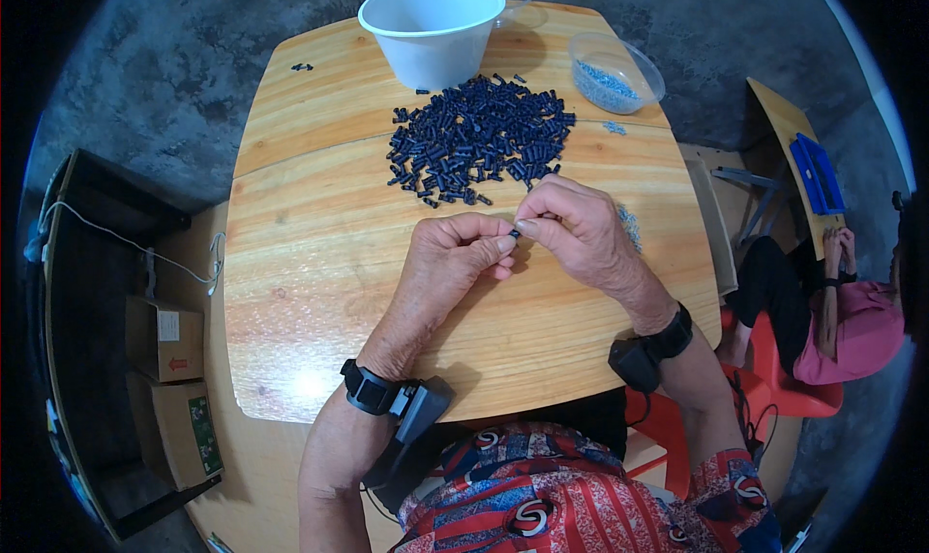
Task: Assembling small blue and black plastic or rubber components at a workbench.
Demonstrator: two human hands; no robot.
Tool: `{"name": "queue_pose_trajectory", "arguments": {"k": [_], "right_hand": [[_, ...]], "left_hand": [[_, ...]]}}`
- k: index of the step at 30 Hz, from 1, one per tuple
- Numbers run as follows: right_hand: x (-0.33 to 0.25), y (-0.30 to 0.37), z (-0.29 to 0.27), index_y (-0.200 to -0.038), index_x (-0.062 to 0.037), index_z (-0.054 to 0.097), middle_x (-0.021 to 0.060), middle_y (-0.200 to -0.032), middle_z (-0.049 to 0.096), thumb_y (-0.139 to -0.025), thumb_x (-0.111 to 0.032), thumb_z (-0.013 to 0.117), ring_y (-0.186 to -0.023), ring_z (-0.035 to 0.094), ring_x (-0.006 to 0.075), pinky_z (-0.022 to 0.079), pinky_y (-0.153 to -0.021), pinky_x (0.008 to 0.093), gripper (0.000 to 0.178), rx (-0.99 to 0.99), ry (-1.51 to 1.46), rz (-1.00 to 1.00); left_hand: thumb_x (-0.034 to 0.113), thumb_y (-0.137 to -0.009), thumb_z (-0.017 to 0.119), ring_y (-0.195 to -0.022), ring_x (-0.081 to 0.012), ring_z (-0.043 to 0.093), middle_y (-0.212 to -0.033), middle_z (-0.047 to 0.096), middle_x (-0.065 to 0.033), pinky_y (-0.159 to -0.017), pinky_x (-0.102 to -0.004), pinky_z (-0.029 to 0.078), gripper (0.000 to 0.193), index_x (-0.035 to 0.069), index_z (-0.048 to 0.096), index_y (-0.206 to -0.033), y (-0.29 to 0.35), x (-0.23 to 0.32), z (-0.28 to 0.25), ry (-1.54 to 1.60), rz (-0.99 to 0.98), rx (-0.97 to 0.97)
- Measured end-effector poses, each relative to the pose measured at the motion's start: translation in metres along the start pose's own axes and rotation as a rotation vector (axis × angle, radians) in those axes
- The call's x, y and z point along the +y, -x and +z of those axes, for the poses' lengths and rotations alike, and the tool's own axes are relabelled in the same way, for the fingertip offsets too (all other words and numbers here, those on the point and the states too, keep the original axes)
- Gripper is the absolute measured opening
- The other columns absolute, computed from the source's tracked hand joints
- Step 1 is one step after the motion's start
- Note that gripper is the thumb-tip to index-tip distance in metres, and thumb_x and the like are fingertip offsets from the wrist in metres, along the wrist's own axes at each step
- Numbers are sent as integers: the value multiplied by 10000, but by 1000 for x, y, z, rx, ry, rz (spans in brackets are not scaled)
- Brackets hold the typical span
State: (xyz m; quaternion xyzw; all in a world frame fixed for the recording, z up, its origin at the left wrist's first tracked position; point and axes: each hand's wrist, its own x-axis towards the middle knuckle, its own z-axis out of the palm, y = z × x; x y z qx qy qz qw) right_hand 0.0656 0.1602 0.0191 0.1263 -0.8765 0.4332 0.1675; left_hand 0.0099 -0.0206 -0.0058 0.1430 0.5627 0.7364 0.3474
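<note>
My left hand [450, 258] is closed, thumb and fingers pinching a small black plastic piece [515, 233] over the table. Against that piece, the thumb and forefinger of my right hand [581, 232] are pressed together; whatever they hold is too small to make out. Just beyond my hands spreads a heap of short black, tube-like plastic pieces [474, 132]. To the right of my right hand lies a scatter of tiny pale blue-grey parts [630, 229], partly hidden by the hand.
Behind the heap stands a white tub [433, 55]. A clear bowl [634, 93] of tiny bluish parts sits at the table's far right, with a few loose ones [614, 127] nearby. Cardboard boxes [166, 340] stand left; a person in pink [852, 335] sits at another table, right.
</note>
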Motion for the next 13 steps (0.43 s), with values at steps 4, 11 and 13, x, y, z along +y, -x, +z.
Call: {"name": "queue_pose_trajectory", "arguments": {"k": [4,11,13], "right_hand": [[3,-1,0,-796,-6,574,102,-741,565,-790,-37,625,-672,586,260,474,-595,348,61,-34,47,-123],[-3,-1,-5,-804,-14,585,104,-759,567,-774,-25,645,-723,601,271,482,-617,351,69,-80,-10,-221],[-4,-1,-7,-816,-16,593,104,-773,575,-779,-29,644,-733,606,266,485,-622,348,63,-88,-15,-222]], "left_hand": [[52,-855,650,-667,-109,628,-815,677,-82,-622,-224,527,124,-20,663,-955,0,0,-3,57,-32,-39],[67,-835,669,-660,-127,644,-809,686,-103,-618,-230,539,147,-22,668,-951,2,8,-7,166,-181,-118],[69,-834,669,-660,-130,646,-808,687,-104,-621,-231,541,151,-20,668,-956,2,9,-7,194,-204,-141]]}}
